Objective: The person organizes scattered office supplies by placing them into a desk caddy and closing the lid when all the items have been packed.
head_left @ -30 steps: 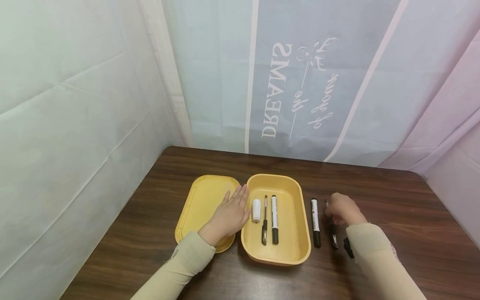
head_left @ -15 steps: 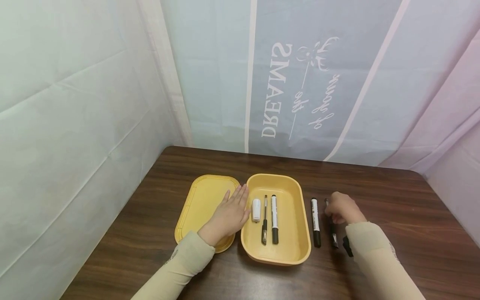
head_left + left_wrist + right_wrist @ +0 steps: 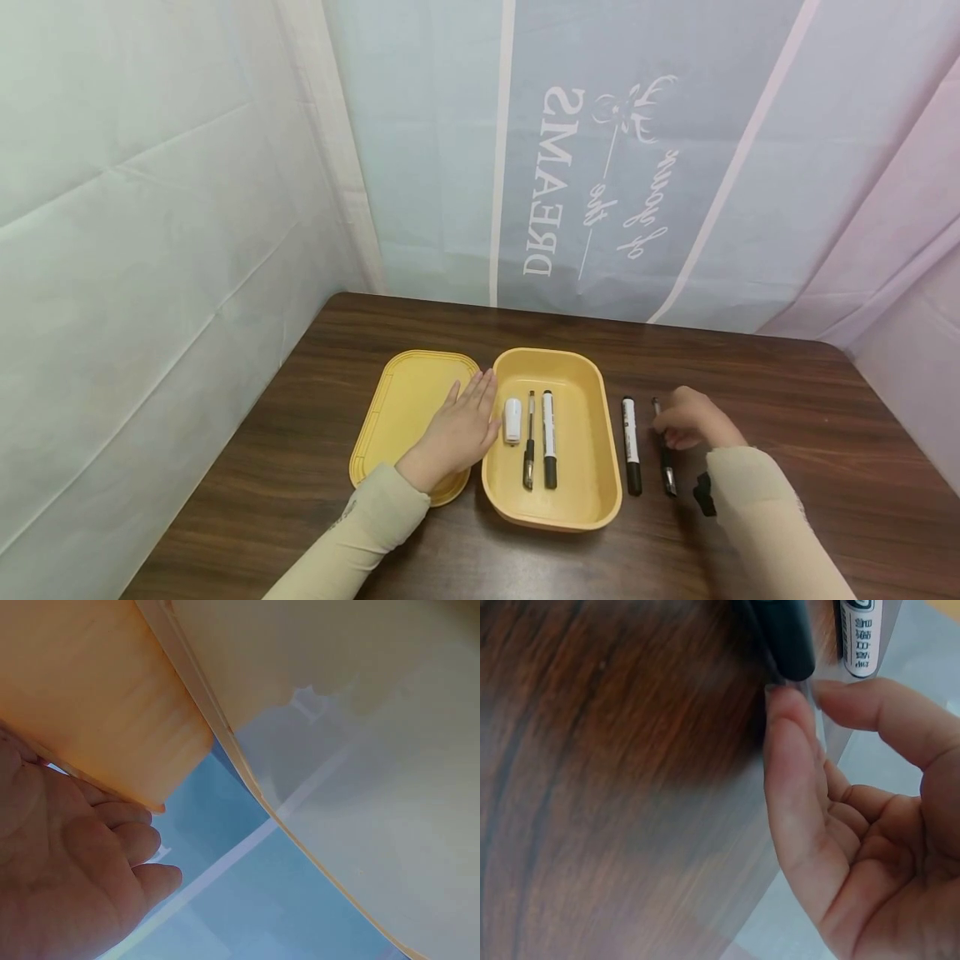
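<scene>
My left hand (image 3: 453,425) lies with straight fingers over the yellow lid (image 3: 408,400), fingertips at the left rim of the yellow box (image 3: 611,467). In the left wrist view, the left hand (image 3: 75,862) is beside an orange-yellow wall. My right hand (image 3: 690,417) pinches a black gel pen (image 3: 668,479) on the table with thumb and index finger. The right wrist view has the pen's dark grip (image 3: 789,641) just beyond those fingertips. A black-capped white marker (image 3: 631,442) lies between pen and box.
Inside the box are a small white rounded item (image 3: 513,420), a gel pen (image 3: 529,454) and a white marker (image 3: 549,429). The dark wooden table (image 3: 810,417) ends at a printed curtain (image 3: 585,208) behind and a pale cloth wall (image 3: 150,250) at left.
My right hand has shifted slightly to the right, and the pen's far end has tipped a little that way. The left hand, box and lid have stayed still.
</scene>
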Demonstrator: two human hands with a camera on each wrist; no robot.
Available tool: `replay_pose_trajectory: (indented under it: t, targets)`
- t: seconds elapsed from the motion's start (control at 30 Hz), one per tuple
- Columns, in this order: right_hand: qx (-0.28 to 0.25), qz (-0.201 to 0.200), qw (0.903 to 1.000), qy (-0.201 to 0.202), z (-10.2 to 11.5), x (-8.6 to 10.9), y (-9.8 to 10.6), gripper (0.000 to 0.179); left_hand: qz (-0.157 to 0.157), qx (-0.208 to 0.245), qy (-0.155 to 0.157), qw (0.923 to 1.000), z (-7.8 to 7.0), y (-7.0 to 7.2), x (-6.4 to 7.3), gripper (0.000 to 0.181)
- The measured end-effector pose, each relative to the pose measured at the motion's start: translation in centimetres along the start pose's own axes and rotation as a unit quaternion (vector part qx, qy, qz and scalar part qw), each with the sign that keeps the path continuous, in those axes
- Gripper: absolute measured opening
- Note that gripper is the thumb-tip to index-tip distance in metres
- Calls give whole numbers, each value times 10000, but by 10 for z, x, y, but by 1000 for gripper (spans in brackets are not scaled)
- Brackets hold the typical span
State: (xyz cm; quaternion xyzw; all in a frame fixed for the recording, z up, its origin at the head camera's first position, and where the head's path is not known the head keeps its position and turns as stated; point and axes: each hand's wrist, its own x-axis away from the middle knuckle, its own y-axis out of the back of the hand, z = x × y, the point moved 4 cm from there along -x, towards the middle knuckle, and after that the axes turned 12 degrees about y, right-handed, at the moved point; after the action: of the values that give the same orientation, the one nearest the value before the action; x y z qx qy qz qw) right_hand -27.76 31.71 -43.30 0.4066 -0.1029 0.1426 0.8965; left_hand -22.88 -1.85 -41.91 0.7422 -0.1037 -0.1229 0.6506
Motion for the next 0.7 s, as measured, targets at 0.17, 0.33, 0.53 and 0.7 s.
replay_pose_trajectory:
  t: [0.17,0.33,0.53,0.7]
  targets:
    - [-83,-12,10000,49,-5,1,-1,17,-49,-26,-24,10000,0,-2,1,59]
    - [-163,-58,9998,83,-8,1,-2,18,-83,-34,-30,10000,0,-3,2,59]
    - [-331,-22,9993,199,-13,2,-3,17,-126,-27,-32,9999,1,-6,2,59]
    - [-691,122,9971,298,-21,1,-3,16,-145,15,-43,9999,1,-5,4,59]
